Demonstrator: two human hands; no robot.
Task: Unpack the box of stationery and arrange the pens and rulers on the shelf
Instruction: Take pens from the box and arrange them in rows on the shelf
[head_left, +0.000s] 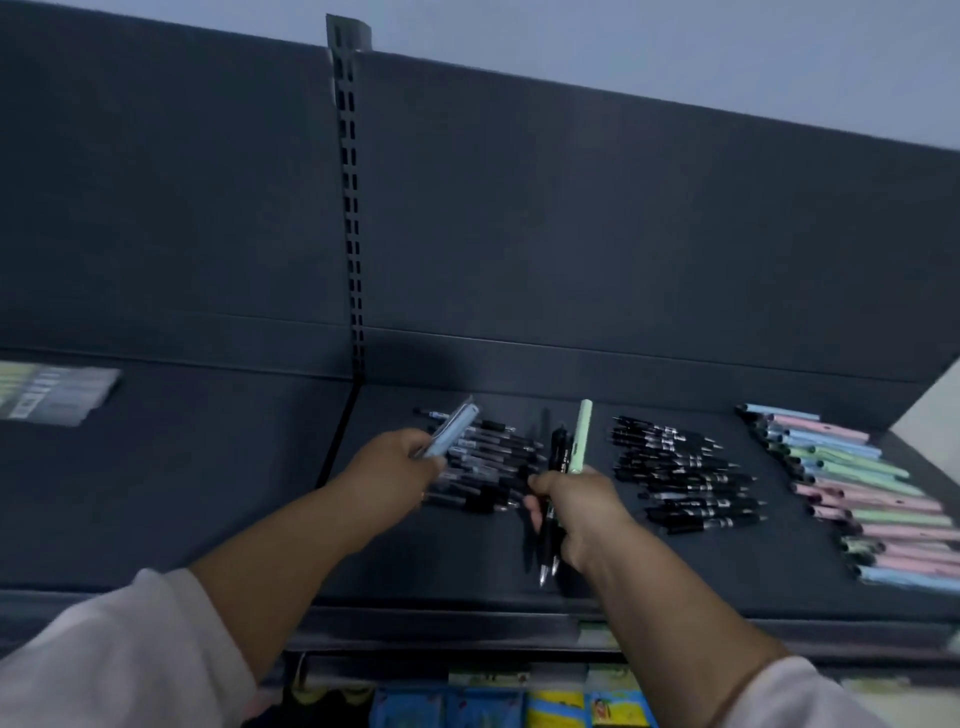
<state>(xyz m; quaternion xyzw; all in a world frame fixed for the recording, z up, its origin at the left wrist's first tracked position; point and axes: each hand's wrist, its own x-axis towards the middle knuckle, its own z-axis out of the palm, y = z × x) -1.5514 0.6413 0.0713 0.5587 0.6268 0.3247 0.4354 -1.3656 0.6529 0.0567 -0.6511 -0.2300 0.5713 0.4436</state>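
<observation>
Both hands are stretched out over the dark shelf (597, 582), each closed on pens. The left hand (392, 475) is wrapped around a pale blue pen (451, 431), perhaps with another behind it in the blur, its length slanting up and away to the right, directly above the left pile of black pens (485, 467). The right hand (576, 506) is clamped on a small bundle: two black pens (551, 514) whose tips stick out toward the near edge below the fist, and a pale green pen (581, 439) rising out of the top of the fist toward the back panel (623, 234). So the bundle's long axis runs near to far, while every pen already laid on the shelf lies across, left to right. That is the relation the coming move seems to turn on: the held pens would need turning roughly a quarter before they match their rows. The middle pile of black pens (685, 475) lies just to the right of the right hand, so that hand looks the nearer one for adding its black pens there. The row of pastel pens (862, 493), pink, green and blue, lies well apart at the far right, a longer reach for the green pen and longer again for the blue one in the left hand. A flat clear packet (52, 392) lies at the far left of the shelf, its contents too blurred to name. No box and no rulers are clearly in sight.
</observation>
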